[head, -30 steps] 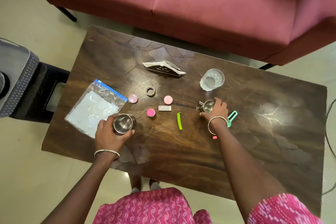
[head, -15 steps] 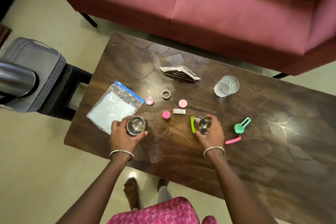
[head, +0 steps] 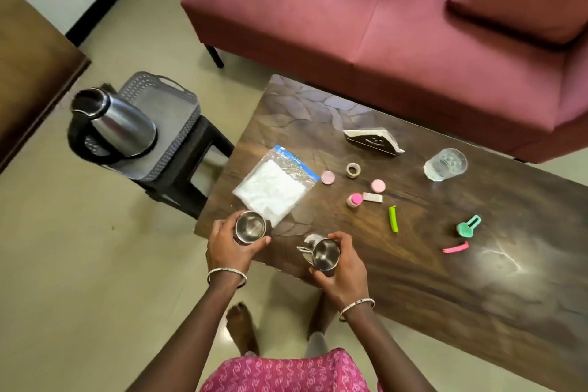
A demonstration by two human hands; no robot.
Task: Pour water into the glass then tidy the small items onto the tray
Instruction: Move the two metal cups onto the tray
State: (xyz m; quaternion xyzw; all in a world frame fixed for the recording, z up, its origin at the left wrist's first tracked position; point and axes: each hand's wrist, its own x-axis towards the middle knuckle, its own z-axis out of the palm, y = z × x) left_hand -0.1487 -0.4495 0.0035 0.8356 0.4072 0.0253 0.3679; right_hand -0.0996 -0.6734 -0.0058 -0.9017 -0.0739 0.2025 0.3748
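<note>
Two steel cups (head: 250, 226) (head: 325, 254), left hand (head: 229, 250) and right hand (head: 345, 275) curled round them — dark table (head: 413, 283), maroon sofa (head: 350, 25).

Dark wood table (head: 413, 280), glossy top. L end: clear zip bag (head: 275, 189) w/ blue strip, flat. Far edge: napkin holder (head: 372, 141), glass (head: 445, 164) to its R. Mid: tape roll (head: 353, 170), pink cap (head: 327, 177) on its L, second pink cap (head: 378, 185) on its R, pink-topped bottle (head: 354, 200) just beside white block (head: 372, 198). Further R, all apart: green clip (head: 393, 219), teal scoop (head: 467, 225), pink clip (head: 455, 247).

Kettle (head: 119, 130) on tray (head: 178, 111), left of table (head: 477, 280), sofa (head: 397, 25) behind
</note>
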